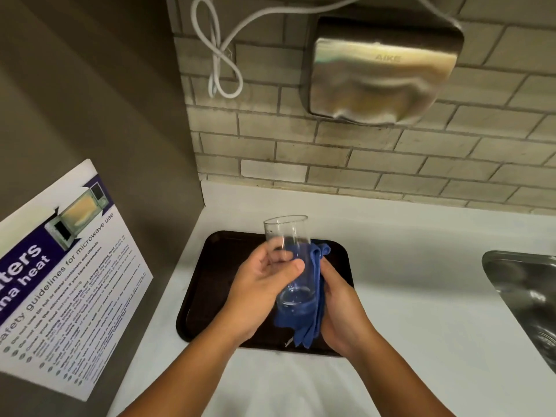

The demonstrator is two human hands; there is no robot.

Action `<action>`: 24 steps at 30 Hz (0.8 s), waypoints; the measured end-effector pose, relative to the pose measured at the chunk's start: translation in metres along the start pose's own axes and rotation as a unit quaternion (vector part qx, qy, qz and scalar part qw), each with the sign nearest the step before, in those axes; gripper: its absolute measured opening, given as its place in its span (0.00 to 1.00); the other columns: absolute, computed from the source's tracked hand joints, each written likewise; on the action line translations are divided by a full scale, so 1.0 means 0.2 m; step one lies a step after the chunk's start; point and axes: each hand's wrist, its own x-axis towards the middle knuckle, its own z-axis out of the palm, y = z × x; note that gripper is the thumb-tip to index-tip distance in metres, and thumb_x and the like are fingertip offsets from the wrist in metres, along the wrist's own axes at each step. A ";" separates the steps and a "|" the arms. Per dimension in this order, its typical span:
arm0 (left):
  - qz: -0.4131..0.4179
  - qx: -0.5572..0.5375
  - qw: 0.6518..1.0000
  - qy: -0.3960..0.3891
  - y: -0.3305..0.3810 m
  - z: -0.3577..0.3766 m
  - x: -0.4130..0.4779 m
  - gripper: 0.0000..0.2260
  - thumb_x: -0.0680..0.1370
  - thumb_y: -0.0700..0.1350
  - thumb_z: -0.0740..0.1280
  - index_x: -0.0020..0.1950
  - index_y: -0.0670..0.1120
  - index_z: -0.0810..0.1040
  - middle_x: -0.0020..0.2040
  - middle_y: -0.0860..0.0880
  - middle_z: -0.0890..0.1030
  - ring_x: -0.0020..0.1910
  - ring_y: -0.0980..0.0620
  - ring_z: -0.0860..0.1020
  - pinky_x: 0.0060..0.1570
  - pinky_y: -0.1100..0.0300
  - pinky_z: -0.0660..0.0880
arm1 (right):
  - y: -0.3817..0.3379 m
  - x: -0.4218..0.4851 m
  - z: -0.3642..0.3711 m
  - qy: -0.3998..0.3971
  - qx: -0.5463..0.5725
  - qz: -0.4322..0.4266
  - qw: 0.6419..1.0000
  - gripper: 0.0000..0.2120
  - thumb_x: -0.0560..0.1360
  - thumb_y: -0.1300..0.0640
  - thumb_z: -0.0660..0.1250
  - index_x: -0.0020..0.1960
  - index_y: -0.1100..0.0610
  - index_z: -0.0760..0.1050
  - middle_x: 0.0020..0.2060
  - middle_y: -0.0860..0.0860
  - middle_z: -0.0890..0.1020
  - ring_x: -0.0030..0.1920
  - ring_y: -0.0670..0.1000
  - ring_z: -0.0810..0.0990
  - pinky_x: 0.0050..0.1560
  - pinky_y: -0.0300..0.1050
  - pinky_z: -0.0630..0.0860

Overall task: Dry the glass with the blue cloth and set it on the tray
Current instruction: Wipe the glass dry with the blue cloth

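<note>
A tall clear glass [287, 236] is held tilted above the dark brown tray [210, 266], its open rim pointing away from me. My left hand [258, 284] grips the glass around its middle, thumb across the front. My right hand [340, 314] presses the blue cloth [310, 323] against the right side and base of the glass. The cloth wraps under the glass bottom and hangs down in folds over the tray. Part of the cloth shows through the glass wall.
The tray lies on a white counter [406, 281]. A steel sink [529, 296] is at the right edge. A grey side wall carries a microwave safety poster [66, 281] at the left. A metal hand dryer [382, 70] and a looped white cable [219, 55] hang on the brick wall.
</note>
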 end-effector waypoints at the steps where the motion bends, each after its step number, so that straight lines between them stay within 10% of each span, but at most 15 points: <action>1: -0.001 -0.017 1.000 0.000 0.01 0.00 0.00 0.29 0.70 0.47 0.81 0.72 0.51 0.82 0.59 0.47 0.90 0.57 0.54 0.90 0.52 0.63 0.85 | 0.00 -0.01 0.00 0.002 0.026 0.013 1.000 0.22 0.84 0.43 0.63 0.65 0.56 0.86 0.63 0.62 0.87 0.60 0.58 0.89 0.57 0.50 0.87; 7: 0.011 -0.023 1.000 -0.008 -0.01 0.02 -0.01 0.32 0.73 0.39 0.80 0.77 0.48 0.77 0.69 0.43 0.85 0.63 0.56 0.88 0.62 0.62 0.84 | 0.04 -0.01 0.00 0.030 0.164 0.080 0.983 0.25 0.86 0.46 0.65 0.71 0.64 0.80 0.72 0.66 0.80 0.76 0.65 0.76 0.81 0.62 0.67; 24: 0.017 0.129 0.988 0.083 -0.21 -0.10 0.33 0.33 0.73 0.38 0.85 0.74 0.47 0.73 0.62 0.51 0.81 0.70 0.46 0.82 0.63 0.56 0.82 | 0.04 -0.09 -0.19 0.101 0.120 0.152 0.976 0.24 0.80 0.46 0.75 0.65 0.64 0.84 0.61 0.66 0.88 0.61 0.65 0.88 0.64 0.60 0.82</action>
